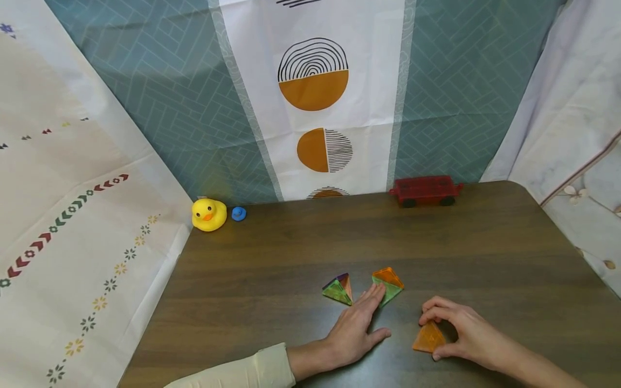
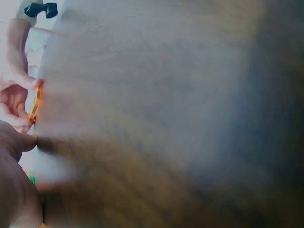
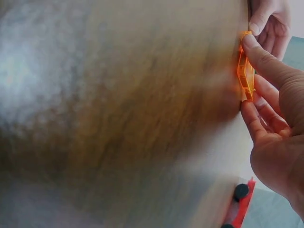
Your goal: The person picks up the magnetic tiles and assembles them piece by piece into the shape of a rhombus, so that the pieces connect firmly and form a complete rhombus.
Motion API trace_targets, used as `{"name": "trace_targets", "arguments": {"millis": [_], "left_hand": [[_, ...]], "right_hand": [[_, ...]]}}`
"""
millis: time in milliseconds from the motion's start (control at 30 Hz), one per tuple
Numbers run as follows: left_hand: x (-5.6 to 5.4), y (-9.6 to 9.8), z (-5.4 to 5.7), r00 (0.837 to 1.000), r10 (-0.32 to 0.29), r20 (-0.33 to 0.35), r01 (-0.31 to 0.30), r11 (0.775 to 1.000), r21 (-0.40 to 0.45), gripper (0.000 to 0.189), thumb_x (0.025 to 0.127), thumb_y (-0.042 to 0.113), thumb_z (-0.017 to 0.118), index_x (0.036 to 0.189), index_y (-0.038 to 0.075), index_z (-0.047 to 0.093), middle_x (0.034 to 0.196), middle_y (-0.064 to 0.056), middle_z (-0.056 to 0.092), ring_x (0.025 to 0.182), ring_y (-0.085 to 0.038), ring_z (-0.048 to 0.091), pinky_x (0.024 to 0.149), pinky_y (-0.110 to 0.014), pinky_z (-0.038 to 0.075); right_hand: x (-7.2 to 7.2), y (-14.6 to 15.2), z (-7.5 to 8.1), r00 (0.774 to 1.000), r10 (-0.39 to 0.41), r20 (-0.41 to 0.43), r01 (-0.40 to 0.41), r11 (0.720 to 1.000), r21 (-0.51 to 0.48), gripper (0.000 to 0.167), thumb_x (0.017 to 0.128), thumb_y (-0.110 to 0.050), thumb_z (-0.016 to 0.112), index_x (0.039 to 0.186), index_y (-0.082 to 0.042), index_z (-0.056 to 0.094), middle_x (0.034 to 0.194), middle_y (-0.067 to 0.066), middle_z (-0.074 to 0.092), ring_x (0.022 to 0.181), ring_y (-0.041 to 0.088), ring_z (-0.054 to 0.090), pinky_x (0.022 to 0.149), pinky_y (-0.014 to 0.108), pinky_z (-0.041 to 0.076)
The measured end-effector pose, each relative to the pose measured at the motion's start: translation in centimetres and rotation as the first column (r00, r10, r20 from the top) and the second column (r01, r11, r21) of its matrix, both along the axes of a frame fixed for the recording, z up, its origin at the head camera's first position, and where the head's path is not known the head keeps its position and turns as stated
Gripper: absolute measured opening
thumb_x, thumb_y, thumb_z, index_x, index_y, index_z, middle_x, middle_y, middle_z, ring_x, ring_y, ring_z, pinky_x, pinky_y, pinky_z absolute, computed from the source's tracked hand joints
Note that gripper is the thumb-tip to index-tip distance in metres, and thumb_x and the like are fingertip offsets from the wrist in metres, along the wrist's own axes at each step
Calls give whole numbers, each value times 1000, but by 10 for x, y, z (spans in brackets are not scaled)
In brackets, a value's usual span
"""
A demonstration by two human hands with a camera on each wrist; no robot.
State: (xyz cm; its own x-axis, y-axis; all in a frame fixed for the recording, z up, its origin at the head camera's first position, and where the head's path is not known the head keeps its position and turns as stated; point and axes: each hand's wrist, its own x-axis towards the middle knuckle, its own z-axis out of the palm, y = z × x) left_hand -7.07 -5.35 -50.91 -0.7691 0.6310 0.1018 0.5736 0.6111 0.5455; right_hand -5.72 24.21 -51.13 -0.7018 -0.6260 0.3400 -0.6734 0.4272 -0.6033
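Between its thumb and fingers my right hand (image 1: pixel 468 334) pinches an orange translucent triangular tile (image 1: pixel 429 338) close to the table. The same orange tile (image 3: pixel 245 71) shows nearly edge-on in the right wrist view. My left hand (image 1: pixel 351 331) lies with fingers extended, its fingertips touching a green triangular tile (image 1: pixel 392 292). An orange tile (image 1: pixel 388 275) adjoins that green one on its far side. Just left of those fingers is a small cluster with a green tile (image 1: pixel 336 292), a purple piece (image 1: pixel 343 277) and a peach-coloured piece (image 1: pixel 347 287).
Along the back of the brown wooden table (image 1: pixel 271 253) stand a yellow rubber duck (image 1: pixel 209 215), a small blue duck (image 1: pixel 239 214) and a red toy wagon (image 1: pixel 426 190) with black wheels. Patterned cloths (image 1: pixel 165 108) hang behind the table and at both sides.
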Motion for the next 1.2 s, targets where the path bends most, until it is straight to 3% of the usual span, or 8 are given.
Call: {"name": "trace_targets", "arguments": {"millis": [233, 467, 733, 967, 1200], "left_hand": [[-1, 0, 0, 1000, -2, 3, 2, 1000, -4, 86, 101, 34, 76, 167, 6, 30, 171, -11, 31, 156, -24, 33, 122, -41, 36], [0, 0, 0, 1000, -7, 4, 7, 1000, -5, 86, 102, 35, 75, 168, 6, 29, 172, -10, 31, 157, -24, 32, 123, -41, 36], [-1, 0, 1, 1000, -5, -5, 5, 1000, -10, 86, 102, 35, 75, 168, 6, 28, 172, -10, 31, 156, -24, 32, 122, -42, 36], [-3, 0, 1, 1000, -4, 8, 4, 1000, -5, 86, 101, 34, 76, 168, 7, 29, 171, -10, 31, 156, -24, 32, 123, -41, 35], [-2, 0, -2, 1000, -8, -2, 8, 1000, -8, 86, 102, 34, 75, 168, 6, 29, 172, -8, 31, 157, -24, 32, 123, -41, 35]], "right_hand": [[0, -5, 4, 1000, 18, -18, -18, 1000, 2, 49, 73, -34, 98, 113, -25, 71, 120, -3, 60, 101, 7, 62, 89, 11, 48], [-1, -8, 7, 999, 29, 46, -28, 999, -20, 56, 73, -24, 99, 121, -17, 70, 120, -4, 56, 85, 0, 52, 67, 18, 47], [-4, -13, 12, 1000, 15, 6, -16, 1000, 5, 61, 76, -8, 96, 129, -17, 66, 119, -7, 67, 102, 6, 64, 82, 23, 57], [-7, -15, 16, 999, 5, 46, -3, 999, -35, 60, 78, 4, 91, 129, -15, 64, 104, -14, 66, 88, 1, 61, 69, 26, 55], [-13, -19, 18, 1000, 17, 7, -17, 994, -105, 58, 76, 11, 90, 123, -13, 65, 103, -7, 74, 93, 7, 71, 78, 26, 61]]}}
